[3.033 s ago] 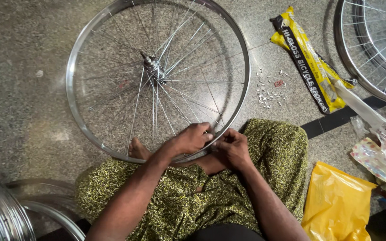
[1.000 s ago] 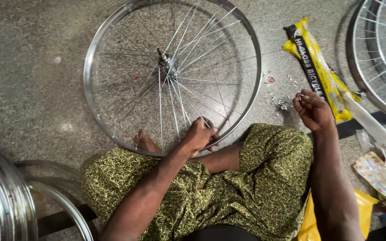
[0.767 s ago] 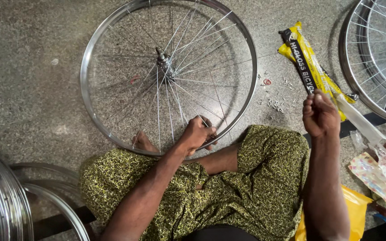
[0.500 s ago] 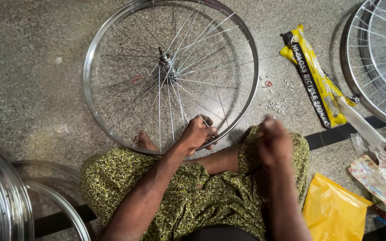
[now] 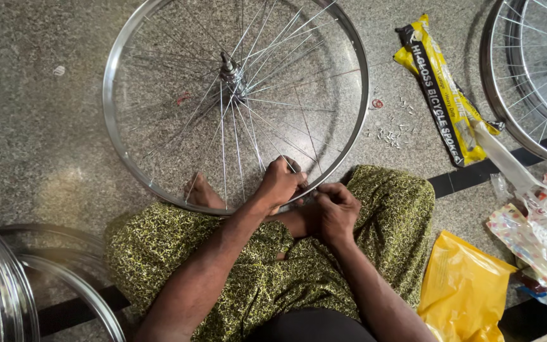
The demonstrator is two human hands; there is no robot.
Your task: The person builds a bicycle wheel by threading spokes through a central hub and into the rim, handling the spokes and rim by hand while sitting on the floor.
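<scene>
On the speckled stone floor [image 5: 45,126] lies a bicycle wheel [image 5: 235,101]. The left hand [image 5: 280,183] grips its near rim and a spoke; the right hand [image 5: 333,212] is closed at the rim beside it, pinching something too small to tell.

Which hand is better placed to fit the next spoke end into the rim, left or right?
Probably the right hand: it sits at the near edge of the rim, fingers pinched. The left hand grips rim and spokes, steadying the wheel.

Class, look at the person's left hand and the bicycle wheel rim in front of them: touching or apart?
Touching. The head view shows the left hand gripping the near edge of the wheel rim, its fingers wrapped over the metal with no gap.
</scene>
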